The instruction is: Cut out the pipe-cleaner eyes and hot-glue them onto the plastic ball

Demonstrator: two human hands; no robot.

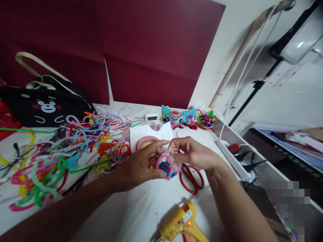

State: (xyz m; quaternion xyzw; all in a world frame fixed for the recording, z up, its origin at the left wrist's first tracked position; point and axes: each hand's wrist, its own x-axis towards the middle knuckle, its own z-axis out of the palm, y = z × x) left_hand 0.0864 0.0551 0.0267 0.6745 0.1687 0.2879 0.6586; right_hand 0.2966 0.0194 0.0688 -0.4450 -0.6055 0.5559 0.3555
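Between my two hands is a small rounded craft piece [166, 168] made of coiled fuzzy pipe cleaners in pink, blue, red and white. My left hand [141, 164] wraps round its left side, the thumb along its lower edge. On its top right, my right hand [188, 154] pinches with thumb and index finger; what lies between those fingertips is too small to make out. Red-handled scissors [193, 179] lie just below my right hand, their blades partly hidden. Nearer to me rests a yellow glue gun [180, 222] with a small orange light on it.
Tangled pipe cleaners [60, 158] cover the table's left side, before a black bag [45, 104]. Finished-looking pipe-cleaner fish-like figures [174, 117] stand at the back, near a small digital clock [151, 117]. A white paper [136, 134] lies behind my hands. A power strip [233, 159] runs along the right.
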